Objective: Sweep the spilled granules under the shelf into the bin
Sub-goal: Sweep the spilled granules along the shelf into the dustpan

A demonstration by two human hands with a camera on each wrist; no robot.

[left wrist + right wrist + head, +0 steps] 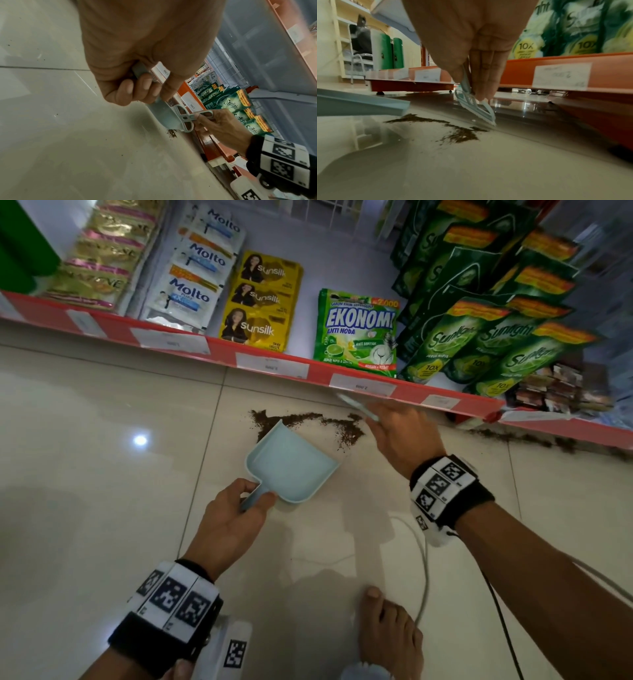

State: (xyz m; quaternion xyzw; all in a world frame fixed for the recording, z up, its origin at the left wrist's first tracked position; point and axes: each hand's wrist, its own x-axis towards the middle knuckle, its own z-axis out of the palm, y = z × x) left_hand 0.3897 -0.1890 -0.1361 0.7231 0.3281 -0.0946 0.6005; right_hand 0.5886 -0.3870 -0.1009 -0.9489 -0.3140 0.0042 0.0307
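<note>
so we're mid-sweep here, gathering stage, nothing in the pan yet as far as I can tell. Left hand (227,517) has its fingers curled round the stub handle of the light blue dustpan (291,465), which sits on the floor tiles with its open lip pointing to about 12 o'clock, right up against the brown granules (308,422). That pile runs from the lip off toward 2 o'clock. Right hand (400,436) is pinching a thin pale scraper-type tool (475,106) between thumb and fingers, its edge down on the floor just at the far end of the pile, near the red shelf (359,386) lip. More granules trail along under the shelf at 3 o'clock. Bin's not in view.

Next move imo: drag the tool toward 9 o'clock, pushing the pile over the lip while keeping the pan pressed flat so nothing slips under
</note>
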